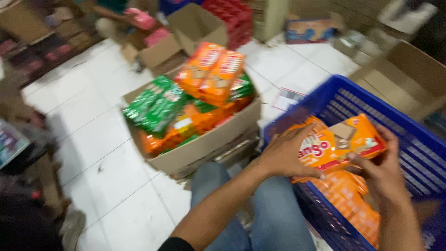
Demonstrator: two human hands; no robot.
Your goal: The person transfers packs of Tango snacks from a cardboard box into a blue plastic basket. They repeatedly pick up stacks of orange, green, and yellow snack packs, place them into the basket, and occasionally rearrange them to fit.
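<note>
Two hands hold one orange pack (341, 144) over the blue basket (353, 93), at its near-left edge. Our left hand (283, 155) lies across the pack's left end, fingers (304, 135) spread and wrapped over the top, thumb reaching under. Our right hand (383, 169) takes the right end, fingers closed on its edge. So both hands are gripping the pack, which hangs just above more orange packs (346, 200) already lying in the basket.

We judge the step in hand to be moving packs between the box and the basket, one at a time; the frame is blurred, so we cannot tell whether this pack is going in or coming out. If it is going in, the next move calls for lowering it flat onto the stack below, keeping it square to the basket wall, then letting go with both hands together.

Left of the basket, on the white tiled floor (102, 139), stands an open cardboard box (204, 144) heaped with green and orange packs, some sticking above its rim. Our knee in jeans (274, 214) sits between box and basket. Further cartons and a red crate lie beyond.
</note>
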